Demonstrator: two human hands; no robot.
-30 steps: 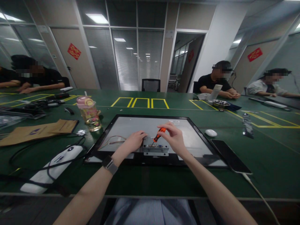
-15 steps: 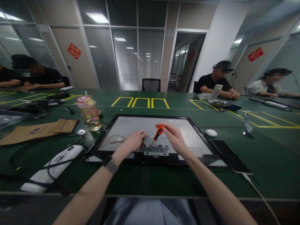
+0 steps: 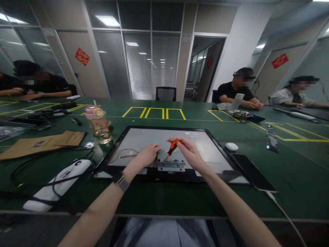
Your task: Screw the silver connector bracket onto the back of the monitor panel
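A monitor panel (image 3: pixel 205 144) lies back-side up on the green table (image 3: pixel 295 171), framed in black. A small metal bracket with a connector (image 3: pixel 171 164) sits near its front edge. My right hand (image 3: pixel 189 152) pinches an orange-handled screwdriver (image 3: pixel 171 147), its tip down on the bracket. My left hand (image 3: pixel 147 154), fingers curled, rests on the panel against the bracket's left end. Thin wires (image 3: pixel 123 153) run left from the bracket. A watch is on my left wrist.
Left of the panel stand a pink-lidded bottle (image 3: pixel 99 124), brown paper bags (image 3: pixel 41 142), a white device (image 3: pixel 58 185) and black cables. A white mouse (image 3: pixel 231 146) and a dark phone (image 3: pixel 253 171) lie to the right. Three people sit at the far sides.
My right hand has tilted the screwdriver handle a little to the left and lowered it slightly. My left hand stays put on the bracket.
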